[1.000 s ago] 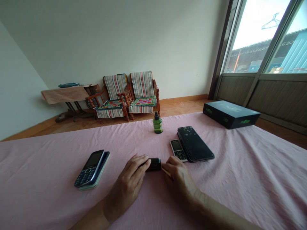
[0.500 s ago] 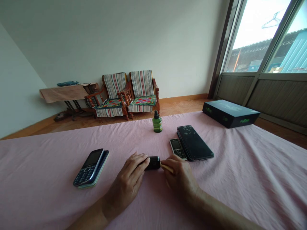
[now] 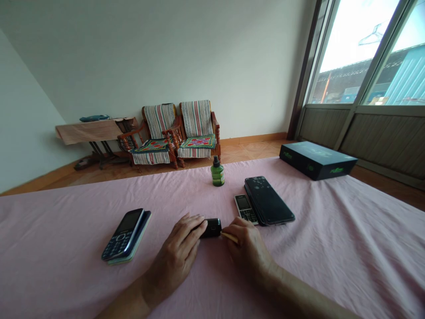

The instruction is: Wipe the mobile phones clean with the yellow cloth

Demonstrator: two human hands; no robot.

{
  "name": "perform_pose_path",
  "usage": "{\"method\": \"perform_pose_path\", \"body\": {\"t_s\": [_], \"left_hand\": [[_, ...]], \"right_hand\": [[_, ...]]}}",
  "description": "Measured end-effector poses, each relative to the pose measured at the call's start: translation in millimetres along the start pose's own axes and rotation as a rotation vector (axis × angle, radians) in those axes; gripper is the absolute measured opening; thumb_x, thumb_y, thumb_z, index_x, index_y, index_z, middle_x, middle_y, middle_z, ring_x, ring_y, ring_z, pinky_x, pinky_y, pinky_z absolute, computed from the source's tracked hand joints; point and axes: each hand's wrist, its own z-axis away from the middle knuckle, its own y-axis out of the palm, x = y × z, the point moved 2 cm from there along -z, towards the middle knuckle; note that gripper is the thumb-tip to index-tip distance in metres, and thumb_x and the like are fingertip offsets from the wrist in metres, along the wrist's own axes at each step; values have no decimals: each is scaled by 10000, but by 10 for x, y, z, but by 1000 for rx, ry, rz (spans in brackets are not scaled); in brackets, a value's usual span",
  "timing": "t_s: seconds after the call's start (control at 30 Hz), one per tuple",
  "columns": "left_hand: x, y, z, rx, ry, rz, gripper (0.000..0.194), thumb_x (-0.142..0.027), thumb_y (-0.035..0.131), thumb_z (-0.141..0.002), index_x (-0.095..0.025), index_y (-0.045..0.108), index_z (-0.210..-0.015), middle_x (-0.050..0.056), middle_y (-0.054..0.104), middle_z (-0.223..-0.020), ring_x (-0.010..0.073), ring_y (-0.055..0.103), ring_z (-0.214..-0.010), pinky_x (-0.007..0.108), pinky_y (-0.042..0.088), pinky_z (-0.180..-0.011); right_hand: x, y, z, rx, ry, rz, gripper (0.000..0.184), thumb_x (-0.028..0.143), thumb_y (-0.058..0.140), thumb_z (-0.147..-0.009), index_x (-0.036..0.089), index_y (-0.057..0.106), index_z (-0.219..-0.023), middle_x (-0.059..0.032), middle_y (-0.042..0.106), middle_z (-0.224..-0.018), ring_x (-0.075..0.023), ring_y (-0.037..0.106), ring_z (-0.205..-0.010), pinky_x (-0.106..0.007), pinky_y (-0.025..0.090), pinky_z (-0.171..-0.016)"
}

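A small black mobile phone (image 3: 212,227) lies on the pink cloth, its left part covered by my left hand (image 3: 182,241). The fingers of that hand are closed over the phone and hold it down. My right hand (image 3: 247,241) pinches a thin, pale yellow stick (image 3: 230,237). The tip of the stick is at the right end of the black phone; whether it goes into it I cannot tell. Just beyond my right hand lies a small keypad phone (image 3: 245,208) with a pale edge, beside a stack of large dark smartphones (image 3: 268,201).
To the left a blue keypad phone (image 3: 122,235) rests on another phone. Farther back stand a green bottle (image 3: 218,173) with a black cap and a flat black box (image 3: 317,160). Two wooden armchairs (image 3: 198,128) are beyond the cloth-covered surface (image 3: 66,230).
The stick in my right hand has shifted its angle slightly at the phone's end. My left hand stays on the phone. The whole view bobs a little.
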Motion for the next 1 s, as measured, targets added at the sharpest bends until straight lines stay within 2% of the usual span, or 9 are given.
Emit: {"method": "perform_pose_path", "body": {"t_s": [0.1,0.23,0.33,0.4,0.57,0.67,0.83,1.0], "left_hand": [[4,4,1,12,-7,6,451,-36,399,-918,-196,455,-1335,99,522,-1264,242,460,-1238,489,390,-1077],[13,13,5,9,-4,9,461,-33,403,-915,-201,448,-1343,97,518,-1270,241,453,-1245,489,384,-1080],[20,20,7,11,-2,4,465,-33,407,-914,-200,446,-1346,97,518,-1273,244,450,-1248,491,380,-1082],[23,22,9,10,0,3,470,-35,409,-914,-200,439,-1353,99,517,-1274,246,449,-1249,492,383,-1079],[31,27,16,7,2,-2,475,-37,408,-916,-203,428,-1361,101,516,-1275,249,443,-1254,497,393,-1071],[30,23,13,-3,1,-3,458,-44,409,-918,-207,447,-1345,97,527,-1267,249,456,-1245,498,401,-1066],[17,10,-4,-7,1,-6,456,-49,410,-913,-209,457,-1338,96,542,-1253,249,469,-1236,496,407,-1063],[7,-1,-12,-21,-1,-17,441,-60,418,-912,-214,479,-1322,92,555,-1244,254,482,-1228,487,426,-1048]], "right_hand": [[5,-2,-2,-51,-25,-29,219,49,564,-786,203,715,-749,-15,593,-730,-136,553,-705,-240,382,-666],[-33,-16,-21,-55,-37,-11,217,61,557,-794,205,715,-757,-16,580,-709,-141,544,-679,-244,386,-648],[-74,-56,-55,-109,-3,-15,248,61,536,-805,194,701,-933,-39,597,-792,-157,559,-728,-244,403,-664],[-82,-75,-73,-137,28,-19,255,59,541,-799,180,676,-979,-52,608,-847,-167,567,-772,-248,408,-691],[-26,-36,-81,-27,32,67,184,43,574,-763,197,675,-764,-13,616,-750,-157,546,-727,-266,349,-690],[-12,-16,-78,7,56,72,182,50,584,-761,199,684,-733,4,613,-710,-139,534,-680,-277,319,-693],[-9,-43,-85,-32,61,8,180,83,579,-786,210,698,-741,4,621,-721,-136,536,-697,-267,303,-686],[-7,-37,-90,28,64,79,227,15,568,-712,203,684,-661,15,612,-668,-119,523,-644,-278,269,-678]]}}
